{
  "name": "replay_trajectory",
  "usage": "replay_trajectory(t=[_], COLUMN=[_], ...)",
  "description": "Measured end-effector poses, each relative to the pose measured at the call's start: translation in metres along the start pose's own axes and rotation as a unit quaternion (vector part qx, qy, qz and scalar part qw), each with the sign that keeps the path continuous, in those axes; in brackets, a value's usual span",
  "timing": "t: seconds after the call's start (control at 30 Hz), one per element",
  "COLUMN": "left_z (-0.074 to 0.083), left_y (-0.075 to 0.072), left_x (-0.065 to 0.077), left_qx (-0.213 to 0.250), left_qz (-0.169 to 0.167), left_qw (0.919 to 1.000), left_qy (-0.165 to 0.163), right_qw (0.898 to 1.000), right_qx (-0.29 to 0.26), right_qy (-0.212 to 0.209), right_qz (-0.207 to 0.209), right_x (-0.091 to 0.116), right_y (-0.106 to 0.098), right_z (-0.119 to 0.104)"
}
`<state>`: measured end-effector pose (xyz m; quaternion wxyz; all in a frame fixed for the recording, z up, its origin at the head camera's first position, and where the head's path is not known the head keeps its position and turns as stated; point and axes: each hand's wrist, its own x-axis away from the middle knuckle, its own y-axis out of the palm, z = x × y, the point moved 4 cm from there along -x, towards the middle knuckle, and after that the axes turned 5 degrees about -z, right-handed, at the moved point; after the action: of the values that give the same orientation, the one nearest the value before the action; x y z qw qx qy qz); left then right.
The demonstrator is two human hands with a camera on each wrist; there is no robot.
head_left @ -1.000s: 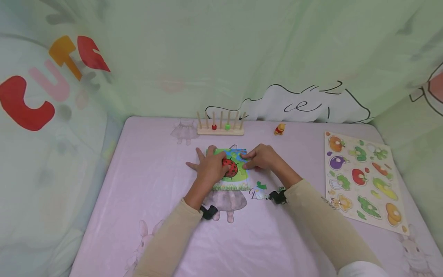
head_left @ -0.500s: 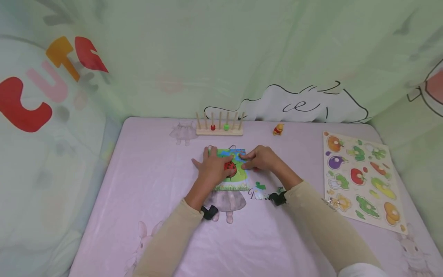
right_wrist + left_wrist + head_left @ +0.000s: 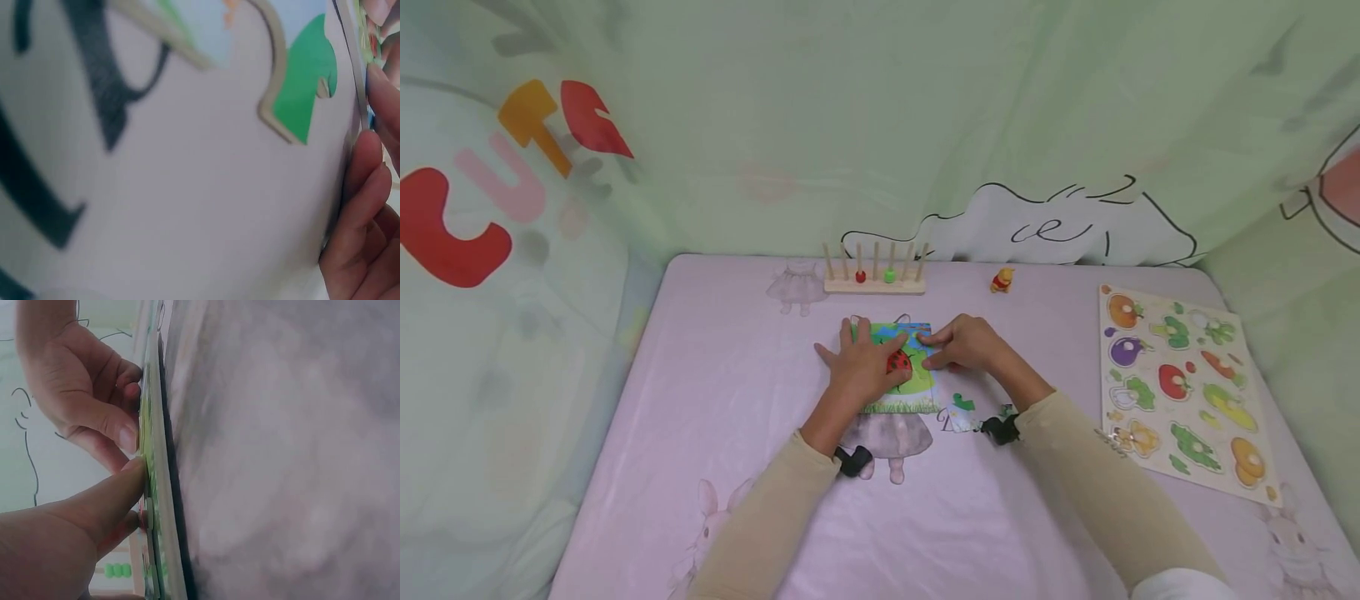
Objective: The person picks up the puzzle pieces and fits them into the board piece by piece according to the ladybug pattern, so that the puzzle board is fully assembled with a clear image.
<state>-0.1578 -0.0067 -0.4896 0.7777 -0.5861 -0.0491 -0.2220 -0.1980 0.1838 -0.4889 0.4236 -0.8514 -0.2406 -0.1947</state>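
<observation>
A square jigsaw puzzle (image 3: 887, 407) with a red ladybug picture lies near the middle of the table. My left hand (image 3: 859, 371) rests on its left part, fingers spread and thumb over the ladybug. At the upper right of the puzzle, my right hand (image 3: 967, 342) pinches a puzzle piece between thumb and forefinger; its own outline is mostly hidden. Both thumbs meet the puzzle's face close together in the left wrist view. A loose green-and-white puzzle piece (image 3: 306, 81) lies to the right of the puzzle, and another loose piece (image 3: 1007, 409) is partly covered by the right wrist camera.
Behind the puzzle stands a wooden peg rack (image 3: 875, 286) with a red and a green bead. A small yellow bear figure (image 3: 1002, 280) is right of it. A vegetable peg board (image 3: 1183, 392) lies at the right. Printed curtains enclose the table (image 3: 737, 375).
The left hand has shifted slightly to the right over the puzzle, covering more of the ladybug. My right hand stays at the puzzle's right edge.
</observation>
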Motion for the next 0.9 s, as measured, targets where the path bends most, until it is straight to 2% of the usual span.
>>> replay_trajectory(t=[0.27, 0.47, 0.9], left_z=[0.0025, 0.0019, -0.0014], left_y=[-0.0022, -0.0011, 0.0023], left_x=[0.0035, 0.0025, -0.0001], left_qx=[0.005, 0.000, -0.004], left_qz=[0.006, 0.011, 0.020], left_qw=[1.0000, 0.9999, 0.9998], left_qy=[0.002, 0.000, -0.002], right_qw=[1.000, 1.000, 1.000], right_qx=[-0.009, -0.007, -0.002], right_qy=[0.002, 0.015, 0.014], right_qz=[-0.013, -0.004, 0.013], right_x=[0.0004, -0.0011, -0.0022], right_y=[-0.0020, -0.0016, 0.0003], right_z=[0.0017, 0.0011, 0.0007])
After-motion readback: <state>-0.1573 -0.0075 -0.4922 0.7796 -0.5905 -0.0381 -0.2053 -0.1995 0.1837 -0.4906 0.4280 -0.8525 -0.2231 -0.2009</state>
